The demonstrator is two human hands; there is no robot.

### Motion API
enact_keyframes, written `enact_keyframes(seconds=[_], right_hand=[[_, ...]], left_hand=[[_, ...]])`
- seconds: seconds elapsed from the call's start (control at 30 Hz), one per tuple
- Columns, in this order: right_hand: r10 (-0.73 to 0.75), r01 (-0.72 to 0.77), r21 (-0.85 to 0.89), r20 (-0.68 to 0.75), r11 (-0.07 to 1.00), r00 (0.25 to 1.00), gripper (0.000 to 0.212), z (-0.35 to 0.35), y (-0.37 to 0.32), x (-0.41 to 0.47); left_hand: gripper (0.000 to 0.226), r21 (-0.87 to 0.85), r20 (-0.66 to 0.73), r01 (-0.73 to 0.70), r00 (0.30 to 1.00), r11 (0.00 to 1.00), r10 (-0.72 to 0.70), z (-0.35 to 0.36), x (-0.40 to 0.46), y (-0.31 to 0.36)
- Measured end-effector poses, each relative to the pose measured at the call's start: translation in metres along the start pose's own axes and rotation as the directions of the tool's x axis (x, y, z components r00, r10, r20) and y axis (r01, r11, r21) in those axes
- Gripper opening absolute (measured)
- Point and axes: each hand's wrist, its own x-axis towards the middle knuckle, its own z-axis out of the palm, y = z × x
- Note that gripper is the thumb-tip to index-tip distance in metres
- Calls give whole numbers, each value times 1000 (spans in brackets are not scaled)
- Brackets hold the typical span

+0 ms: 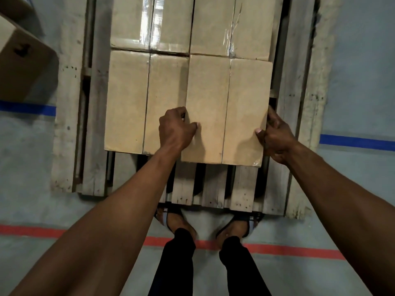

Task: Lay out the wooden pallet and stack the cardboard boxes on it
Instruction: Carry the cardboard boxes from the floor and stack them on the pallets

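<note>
Both hands clamp the near-right cardboard box (224, 110)
Left hand (176, 128) and right hand (275, 135) pinch its sides over the wooden pallet (303, 124); releasing early could trap fingers against the neighbouring box (145, 101).

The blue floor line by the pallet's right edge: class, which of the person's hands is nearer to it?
Right. The right hand grips the near right box's right side, toward the blue line. The left hand holds that box's left edge, farther away.
</note>
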Motion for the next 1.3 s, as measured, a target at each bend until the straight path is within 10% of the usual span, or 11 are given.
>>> enact_keyframes(seconds=[0.4,0.63,1.3], right_hand=[[-14,11,-51,-67,999,998,88,14,10,16],[-21,15,-62,-89,998,996,86,16,14,23],[-103,76,-185,-141,980,985,88,17,19,29]], left_hand=[[83,90,88,-190,979,978,182,12,-12,-4],[164,574,358,-372,915,729,185,1,-14,-55],[119,701,401,-489,872,519,280,9,-11,-90]])
